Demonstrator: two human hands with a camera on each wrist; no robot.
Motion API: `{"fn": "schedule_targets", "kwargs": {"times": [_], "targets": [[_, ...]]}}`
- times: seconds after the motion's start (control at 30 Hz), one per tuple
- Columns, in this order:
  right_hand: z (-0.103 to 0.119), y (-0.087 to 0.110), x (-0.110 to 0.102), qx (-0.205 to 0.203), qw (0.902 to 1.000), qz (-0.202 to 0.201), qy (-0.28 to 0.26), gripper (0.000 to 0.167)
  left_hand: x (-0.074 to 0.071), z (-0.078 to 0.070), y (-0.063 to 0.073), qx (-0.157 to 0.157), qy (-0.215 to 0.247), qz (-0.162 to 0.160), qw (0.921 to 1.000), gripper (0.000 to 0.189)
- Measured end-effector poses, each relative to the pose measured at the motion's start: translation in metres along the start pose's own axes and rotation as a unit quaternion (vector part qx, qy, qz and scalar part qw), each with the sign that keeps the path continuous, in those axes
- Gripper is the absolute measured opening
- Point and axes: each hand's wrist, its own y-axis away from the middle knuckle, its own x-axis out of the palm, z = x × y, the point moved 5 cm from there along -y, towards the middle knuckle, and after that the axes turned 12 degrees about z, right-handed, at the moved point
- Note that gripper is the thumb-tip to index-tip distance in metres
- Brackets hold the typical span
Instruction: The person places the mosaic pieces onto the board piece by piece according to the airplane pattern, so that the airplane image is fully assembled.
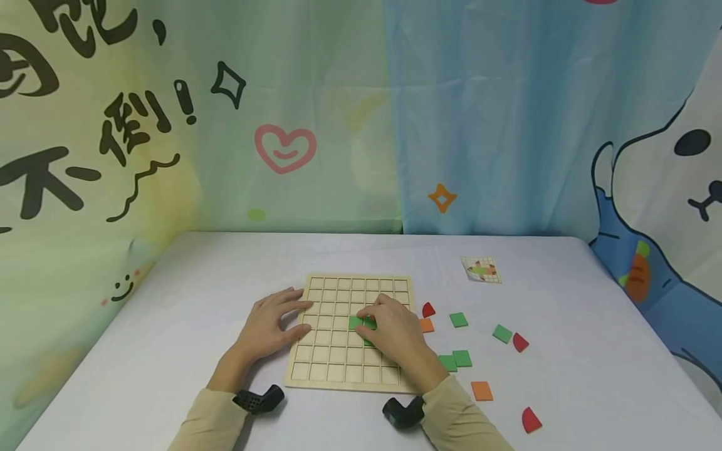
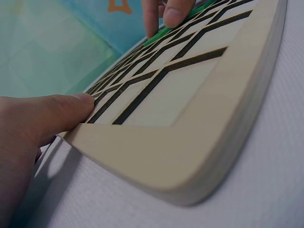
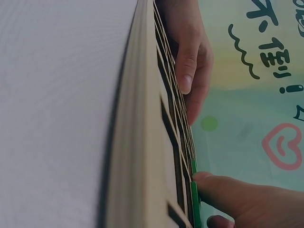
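A square wooden grid board (image 1: 323, 373) lies on the white table. My left hand (image 1: 271, 321) rests at its left edge, fingers spread, with fingertips and thumb on the rim. Over the middle of the board, my right hand (image 1: 397, 329) has its thumb and index finger around a green square tile (image 1: 370, 323) in the grid. Beside it on the left sits another green tile (image 1: 354, 322); a third shows partly below, under the hand. In the right wrist view the right thumb (image 3: 221, 190) touches the edge of the green tiles (image 3: 195, 202).
Right of the board lie loose green squares (image 1: 459, 320), orange squares (image 1: 482, 391) and red rounded wedges (image 1: 531, 420). A small picture card (image 1: 482, 270) with a grid pattern lies toward the back right. A printed curtain (image 1: 338, 125) hangs behind the table.
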Motion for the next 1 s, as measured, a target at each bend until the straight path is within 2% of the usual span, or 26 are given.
{"fn": "schedule_targets", "kwargs": {"times": [0.2,0.4,0.7,0.83,1.0], "targets": [[-0.002,0.001,-0.005,-0.002,0.9999,0.006,-0.011,0.031,0.0,0.0,0.0,0.0,0.005,0.001,1.0,0.051],[-0.015,0.002,-0.028,0.003,0.9984,0.024,-0.051,0.031,0.0,0.001,0.0,0.003,0.006,0.0,1.0,0.051],[-0.071,0.004,-0.061,0.026,0.994,0.068,-0.082,0.035,0.0,0.0,0.0,0.006,0.003,0.001,1.0,0.051],[-0.098,0.012,-0.067,0.042,0.9915,0.084,-0.091,0.036,0.0,0.0,0.0,0.004,0.001,0.0,1.0,0.051],[-0.129,0.022,-0.068,0.083,0.9841,0.111,-0.112,0.027,0.0,0.001,0.0,0.004,0.002,-0.001,1.0,0.051]]}}
